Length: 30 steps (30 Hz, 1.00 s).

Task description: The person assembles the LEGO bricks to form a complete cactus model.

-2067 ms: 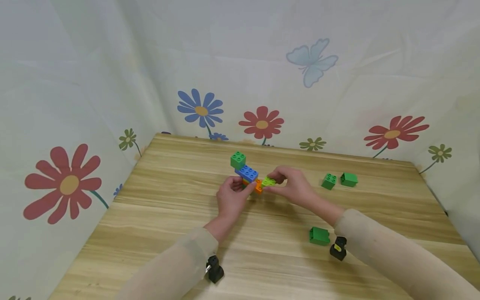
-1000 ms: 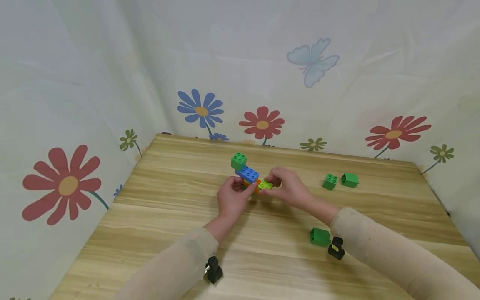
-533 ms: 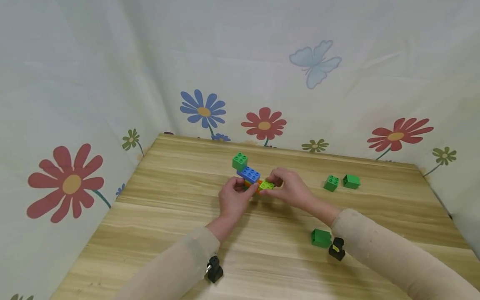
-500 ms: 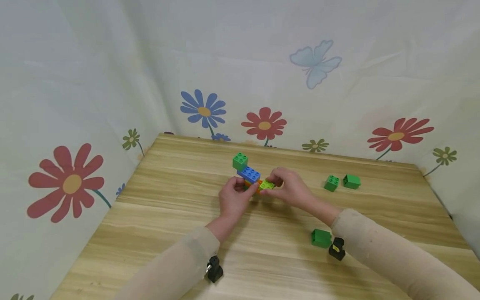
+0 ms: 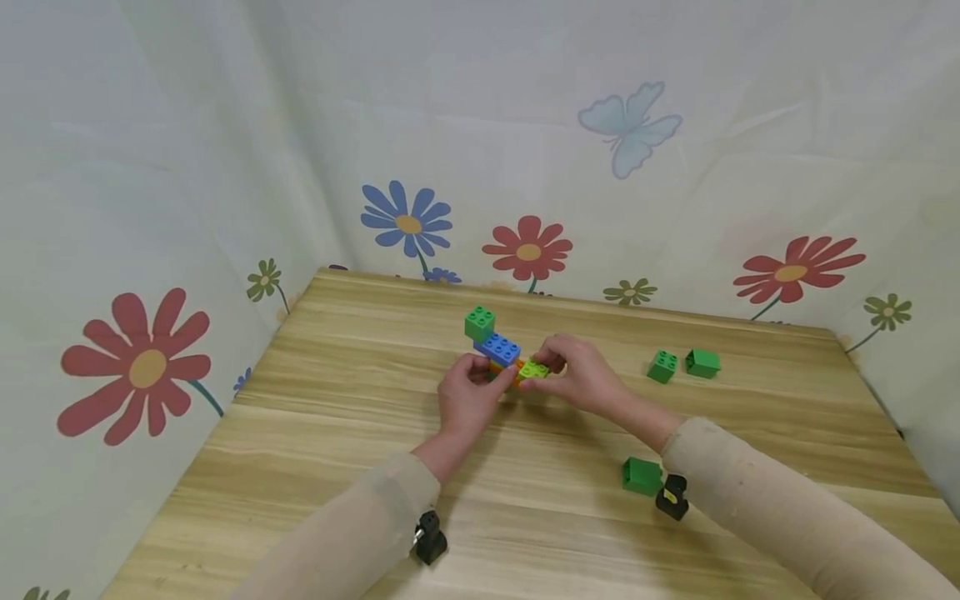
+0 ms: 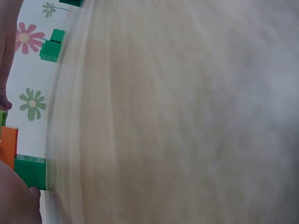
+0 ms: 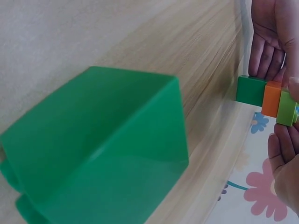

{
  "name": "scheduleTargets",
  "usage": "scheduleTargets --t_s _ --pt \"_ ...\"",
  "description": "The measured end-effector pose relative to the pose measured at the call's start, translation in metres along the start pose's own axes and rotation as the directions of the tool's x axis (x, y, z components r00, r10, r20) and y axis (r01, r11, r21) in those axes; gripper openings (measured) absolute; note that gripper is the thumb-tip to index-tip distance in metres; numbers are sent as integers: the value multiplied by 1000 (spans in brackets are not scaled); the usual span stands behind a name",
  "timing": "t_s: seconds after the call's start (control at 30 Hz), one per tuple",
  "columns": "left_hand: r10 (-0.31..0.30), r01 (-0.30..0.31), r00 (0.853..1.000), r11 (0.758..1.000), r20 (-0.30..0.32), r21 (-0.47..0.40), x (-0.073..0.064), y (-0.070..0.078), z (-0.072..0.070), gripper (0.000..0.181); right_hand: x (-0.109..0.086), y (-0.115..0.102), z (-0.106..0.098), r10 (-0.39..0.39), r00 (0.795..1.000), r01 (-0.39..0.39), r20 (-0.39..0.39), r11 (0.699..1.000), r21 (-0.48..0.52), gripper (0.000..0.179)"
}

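In the head view, my left hand [image 5: 468,396] grips a small stack of building bricks by its lower part. A green brick [image 5: 479,323] tops the stack's far end, on a blue eight-stud brick [image 5: 498,347]. Beneath the blue, an orange brick [image 6: 8,145] rests on a darker green base brick [image 6: 31,171], shown in the left wrist view. My right hand [image 5: 581,375] pinches a lime brick [image 5: 533,370] between thumb and fingers. That brick sits against the top of the orange one in the right wrist view [image 7: 286,108]. My fingers hide part of the stack.
Two loose green bricks, one studs up [image 5: 662,367] and one on its side [image 5: 702,362], lie toward the back right of the wooden table [image 5: 360,333]. Another green brick [image 5: 641,476] lies on its side near my right forearm. Flowered cloth [image 5: 465,108] hangs behind.
The lime brick, held in my right hand, has shifted left onto the orange brick and covers more of it. My left hand keeps its grip on the stack. Over the last half second little differs.
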<state>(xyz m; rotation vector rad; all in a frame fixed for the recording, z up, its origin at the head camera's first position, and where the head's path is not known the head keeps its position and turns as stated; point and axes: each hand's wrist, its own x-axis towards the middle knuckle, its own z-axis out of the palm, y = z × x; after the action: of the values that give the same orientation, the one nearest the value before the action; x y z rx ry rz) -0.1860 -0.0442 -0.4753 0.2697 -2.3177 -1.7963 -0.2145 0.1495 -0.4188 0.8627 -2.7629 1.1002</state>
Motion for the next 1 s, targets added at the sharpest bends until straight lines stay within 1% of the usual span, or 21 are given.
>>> scheduleTargets --t_s 0.1,0.2,0.37,0.57,0.8,1.0 --pt "-1 1 1000 1000 1 -1 0 -1 1 31 -1 2 -1 2 1000 -1 9 1000 -3 32" --pt "12 -12 1000 1000 -3 -8 0 -2 1 32 -2 3 -2 4 1000 -4 24 1000 -3 33" --pt "18 -18 1000 1000 -9 -9 -1 -1 2 31 -9 3 -11 -1 999 1 49 1000 -13 44" --pt "4 -4 1000 1000 -13 -4 -1 -1 2 31 -27 11 -24 27 998 -26 63 999 -21 49" --pt "17 -16 1000 1000 -16 6 0 -3 3 31 -52 26 -34 54 996 -54 64 998 8 48" --pt "1 -1 1000 1000 -12 3 0 -1 3 32 -74 34 -41 87 993 -89 86 996 25 49"
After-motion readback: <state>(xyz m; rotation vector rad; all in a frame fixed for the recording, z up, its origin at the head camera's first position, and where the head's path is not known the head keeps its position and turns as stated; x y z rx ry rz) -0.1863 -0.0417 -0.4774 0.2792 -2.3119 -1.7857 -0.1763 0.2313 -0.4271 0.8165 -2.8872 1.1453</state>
